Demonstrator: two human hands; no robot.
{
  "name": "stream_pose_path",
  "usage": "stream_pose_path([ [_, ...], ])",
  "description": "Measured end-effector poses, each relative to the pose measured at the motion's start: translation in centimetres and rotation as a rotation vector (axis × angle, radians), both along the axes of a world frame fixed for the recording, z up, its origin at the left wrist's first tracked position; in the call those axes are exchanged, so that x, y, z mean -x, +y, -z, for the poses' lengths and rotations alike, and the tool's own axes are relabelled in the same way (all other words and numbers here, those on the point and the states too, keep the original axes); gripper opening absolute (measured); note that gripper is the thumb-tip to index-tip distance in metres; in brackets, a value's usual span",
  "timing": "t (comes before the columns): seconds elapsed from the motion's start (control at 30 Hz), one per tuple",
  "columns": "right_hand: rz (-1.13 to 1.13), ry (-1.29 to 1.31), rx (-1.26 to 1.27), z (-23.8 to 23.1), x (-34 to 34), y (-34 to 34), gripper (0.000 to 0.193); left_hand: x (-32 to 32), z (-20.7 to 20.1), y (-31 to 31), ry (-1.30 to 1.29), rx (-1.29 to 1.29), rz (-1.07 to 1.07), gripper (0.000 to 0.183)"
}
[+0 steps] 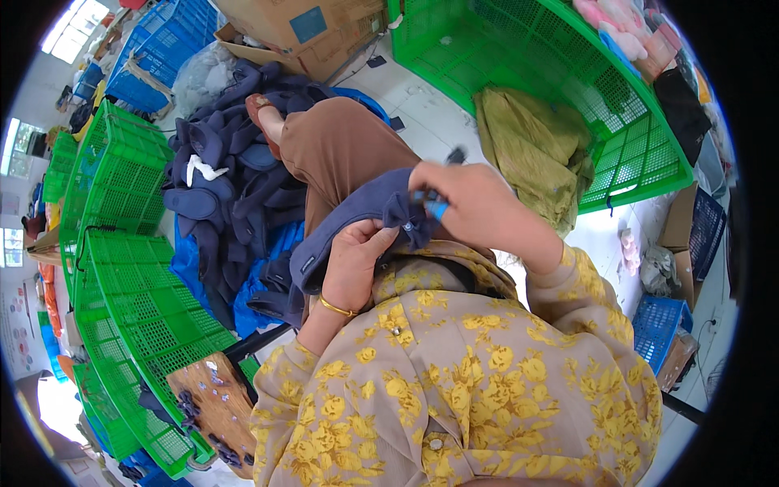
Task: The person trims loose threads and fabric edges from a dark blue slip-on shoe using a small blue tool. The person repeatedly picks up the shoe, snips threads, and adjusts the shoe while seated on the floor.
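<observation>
My left hand (357, 264) pinches a navy fabric slipper (324, 247) across my lap, with the thumb next to a bow (403, 213) on its upper. A small shiny piece shows on the bow, too tiny to name. Closed around a small tool with blue and dark parts (439, 209), my right hand (471, 195) is at the bow's right side. A dark tip sticks out above that fist and is smeared by motion; the tool's exact kind is hidden by my fingers. Beyond my left knee spreads a heap of navy slippers (195, 203), with a white scrap (203, 169) on it.
Green plastic crates (154, 300) line the left side, and a large green crate (519, 40) stands far right beside an olive sack (531, 142). A wooden board (215, 406) with small navy bows (188, 406) is at lower left. Cardboard boxes (300, 32) stand at the back.
</observation>
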State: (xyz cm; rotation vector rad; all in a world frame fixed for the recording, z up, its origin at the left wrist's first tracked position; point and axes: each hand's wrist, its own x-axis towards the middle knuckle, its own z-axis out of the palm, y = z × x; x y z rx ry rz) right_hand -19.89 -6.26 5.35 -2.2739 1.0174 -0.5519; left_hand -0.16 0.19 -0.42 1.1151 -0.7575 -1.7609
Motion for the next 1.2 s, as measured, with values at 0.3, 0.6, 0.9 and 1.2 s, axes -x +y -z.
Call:
stream_pose_path([
  [0.3, -0.266, 0.149, 0.418, 0.6, -2.3, 0.7, 0.023, -0.2, 1.0, 0.5, 0.011, -0.028, -0.022, 0.016],
  [0.6, -0.422, 0.159, 0.528, -0.2, -2.1, 0.4, 0.02, -0.8, 1.7, 0.7, -0.008, 0.079, 0.046, 0.015],
  [0.9, -0.155, -0.356, 0.289, 0.0, -4.3, -0.8, 0.023, -0.9, 1.0, 0.6, -0.055, 0.043, 0.026, 0.013],
  [1.2, -0.401, 0.268, 0.336, -0.1, -2.9, 0.3, 0.02, -1.5, 0.6, 0.8, 0.013, 0.045, 0.131, 0.021],
])
